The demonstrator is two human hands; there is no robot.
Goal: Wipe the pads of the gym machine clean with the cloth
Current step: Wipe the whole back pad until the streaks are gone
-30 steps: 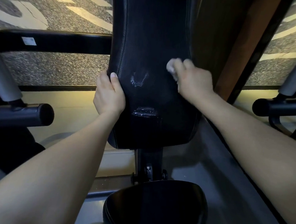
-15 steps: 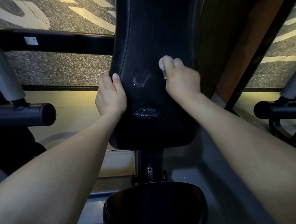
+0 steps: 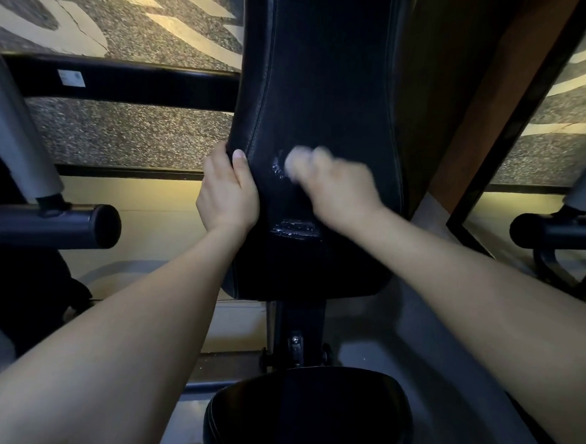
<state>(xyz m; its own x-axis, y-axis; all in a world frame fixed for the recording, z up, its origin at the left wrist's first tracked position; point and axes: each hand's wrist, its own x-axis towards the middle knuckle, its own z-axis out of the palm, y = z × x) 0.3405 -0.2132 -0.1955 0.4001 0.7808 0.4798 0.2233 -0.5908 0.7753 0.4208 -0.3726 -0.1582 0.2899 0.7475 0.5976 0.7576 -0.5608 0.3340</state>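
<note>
Cloth (image 3: 293,161) in right hand (image 3: 338,188) against back pad (image 3: 327,86)

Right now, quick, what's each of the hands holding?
Left hand: grips the edge of the back pad.
Right hand: holds the white cloth against the pad.

Left hand (image 3: 228,197) grips the back pad's (image 3: 330,87) edge; blurred right hand (image 3: 338,187) presses a white cloth (image 3: 293,163) to it.

Nothing here can be read: the only label is a small white sticker (image 3: 71,78) on the black crossbar (image 3: 139,82) at ten o'clock, its print too small and blurred to make out, and the scuffed pale patch (image 3: 296,229) low on the back pad (image 3: 327,86) shows no legible letters.
</note>
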